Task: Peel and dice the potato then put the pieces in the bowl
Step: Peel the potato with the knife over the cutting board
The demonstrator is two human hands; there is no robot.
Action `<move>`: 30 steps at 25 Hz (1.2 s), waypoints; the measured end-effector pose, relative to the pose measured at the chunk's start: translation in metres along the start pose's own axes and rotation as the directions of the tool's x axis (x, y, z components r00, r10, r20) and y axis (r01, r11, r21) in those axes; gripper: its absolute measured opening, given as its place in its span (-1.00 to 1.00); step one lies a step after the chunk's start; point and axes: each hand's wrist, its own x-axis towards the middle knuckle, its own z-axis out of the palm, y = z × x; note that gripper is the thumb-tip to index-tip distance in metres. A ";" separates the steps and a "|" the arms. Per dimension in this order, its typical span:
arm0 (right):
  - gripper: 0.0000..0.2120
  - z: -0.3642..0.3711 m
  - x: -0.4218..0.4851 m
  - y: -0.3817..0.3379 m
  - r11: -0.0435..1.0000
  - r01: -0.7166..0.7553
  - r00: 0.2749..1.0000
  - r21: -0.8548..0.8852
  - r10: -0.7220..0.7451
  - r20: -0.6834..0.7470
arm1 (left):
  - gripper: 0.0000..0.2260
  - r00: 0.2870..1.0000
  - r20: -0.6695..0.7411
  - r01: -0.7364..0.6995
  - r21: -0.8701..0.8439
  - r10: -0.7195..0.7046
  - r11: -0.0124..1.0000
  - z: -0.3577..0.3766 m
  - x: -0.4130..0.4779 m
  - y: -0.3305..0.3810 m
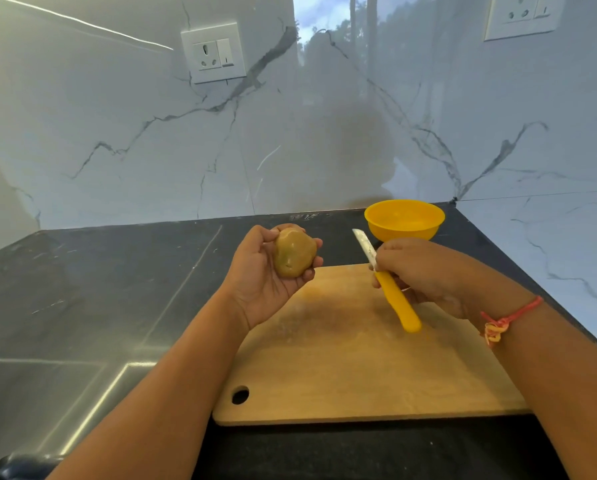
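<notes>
Starting at the left of the frame, the dark desk point(99, 289) is carrying the work. Left of centre, we are holding our left hand point(255, 285) palm up, its fingers point(317, 243) curling round the potato point(294, 252) and cupping it in the air above the far left corner of the board point(342, 368). The potato is looking brownish and whole; we cannot tell whether any skin is off, and no peelings or pieces are showing on the board.

Moving right, we are gripping the knife point(397, 306) in our right hand point(425, 271), fingers point(390, 252) wrapping the top of its yellow handle, the blade pointing up and away toward the upper left. Blade and potato are staying apart. Beyond the knife, the yellow bowl point(404, 220) is sitting on the desk near the wall, nothing showing inside it.

We are judging this as the peeling step, at or near its start. The next move is calling for us to bring the blade edge to the potato at a shallow angle, keeping the left fingers behind the cut, and turning the potato as the skin is coming away. Dicing and filling the bowl are waiting.
</notes>
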 end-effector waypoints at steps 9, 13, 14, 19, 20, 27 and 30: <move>-0.80 0.017 0.000 -0.001 0.961 0.115 0.992 0.250 -0.126 0.028 | -0.51 0.996 -0.012 -0.072 0.467 0.088 0.881 0.006 -0.005 -0.009; -0.79 0.018 -0.001 0.000 0.976 0.141 0.989 0.168 -0.148 0.029 | -0.30 0.994 -0.010 -0.079 0.648 0.113 0.758 0.003 -0.003 -0.013; -0.79 0.019 -0.001 0.001 0.977 0.155 0.987 0.145 -0.159 0.019 | -0.30 0.994 0.001 -0.082 0.678 0.110 0.730 0.003 -0.002 -0.013; -0.76 0.024 -0.001 0.002 0.973 0.220 0.975 0.068 -0.221 0.004 | -0.42 0.994 0.021 -0.090 0.730 0.110 0.677 0.000 -0.001 -0.015; -0.76 0.025 -0.002 0.002 0.971 0.230 0.973 0.060 -0.231 0.004 | -0.45 0.991 0.018 -0.101 0.744 0.131 0.660 0.000 -0.001 -0.014; -0.63 0.032 -0.002 0.005 0.943 0.301 0.952 -0.142 -0.306 -0.016 | -0.55 0.984 0.010 -0.090 0.893 0.180 0.441 -0.008 0.002 -0.019; -0.60 0.036 -0.001 0.008 0.912 0.325 0.942 -0.251 -0.337 -0.005 | -0.48 0.982 0.019 -0.090 0.922 0.189 0.377 -0.008 0.003 -0.020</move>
